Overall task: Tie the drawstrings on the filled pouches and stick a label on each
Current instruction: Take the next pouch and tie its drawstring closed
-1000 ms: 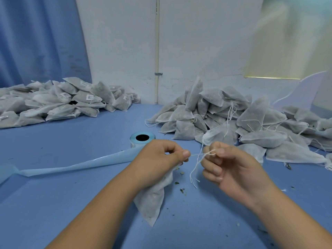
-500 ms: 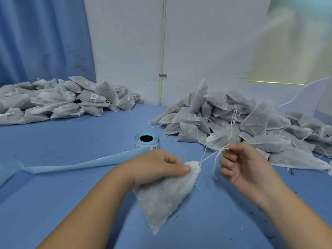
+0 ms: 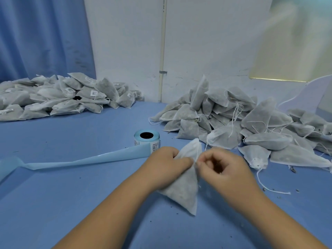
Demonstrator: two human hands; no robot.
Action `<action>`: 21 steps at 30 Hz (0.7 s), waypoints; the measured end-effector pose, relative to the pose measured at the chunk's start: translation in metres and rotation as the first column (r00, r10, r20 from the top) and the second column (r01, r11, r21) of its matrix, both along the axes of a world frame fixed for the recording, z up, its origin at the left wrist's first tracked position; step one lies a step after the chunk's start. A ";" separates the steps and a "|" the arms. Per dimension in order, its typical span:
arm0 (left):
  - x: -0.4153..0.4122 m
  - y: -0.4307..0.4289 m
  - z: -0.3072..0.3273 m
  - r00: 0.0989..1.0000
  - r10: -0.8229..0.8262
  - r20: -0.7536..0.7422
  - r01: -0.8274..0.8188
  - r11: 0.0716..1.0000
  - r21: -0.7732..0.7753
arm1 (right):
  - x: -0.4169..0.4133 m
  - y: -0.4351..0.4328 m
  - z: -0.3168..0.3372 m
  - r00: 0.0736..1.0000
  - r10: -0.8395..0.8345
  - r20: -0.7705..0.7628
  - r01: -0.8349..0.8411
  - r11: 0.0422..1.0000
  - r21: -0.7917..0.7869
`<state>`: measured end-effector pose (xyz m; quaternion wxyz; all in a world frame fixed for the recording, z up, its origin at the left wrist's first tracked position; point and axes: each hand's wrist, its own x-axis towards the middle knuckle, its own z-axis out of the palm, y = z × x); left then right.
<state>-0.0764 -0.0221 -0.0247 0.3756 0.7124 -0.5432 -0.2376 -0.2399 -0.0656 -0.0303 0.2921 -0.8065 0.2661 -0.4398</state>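
A filled white fabric pouch lies on the blue table in front of me, its gathered neck pointing away. My left hand grips the pouch near the neck, thumb on top. Close against it on the right, my right hand has its fingers curled and pinches at the neck where the drawstring sits; the string itself is mostly hidden between my fingers. A roll of labels with a light blue backing stands just beyond my left hand, one barcode label showing at its front.
A heap of untied pouches with loose strings fills the right side. A pile of labelled pouches lies at the back left. The spent blue backing strip trails left across the table. A white wall and pipe stand behind.
My right hand has moved left from a pulled-out string to the pouch neck, next to my left hand. The pouch now lies with its neck pointing away from me.
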 end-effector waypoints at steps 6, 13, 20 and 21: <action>0.002 -0.002 0.000 0.966 -0.055 -0.254 0.065 0.997 0.031 | 0.001 -0.005 -0.009 0.963 -0.170 -0.208 0.084 0.926 -0.368; 0.009 0.003 -0.003 0.859 -0.208 -0.467 0.223 0.975 -0.024 | 0.000 0.000 -0.005 0.985 -0.092 -0.148 0.046 0.958 -0.284; 0.036 0.008 -0.003 0.711 -0.297 -0.638 0.356 0.934 -0.038 | 0.014 0.006 0.000 0.963 0.179 0.203 -0.250 0.875 0.414; 0.042 0.010 -0.003 0.704 -0.300 -0.644 0.370 0.929 -0.028 | 0.018 0.006 0.000 0.954 0.209 0.214 -0.289 0.830 0.478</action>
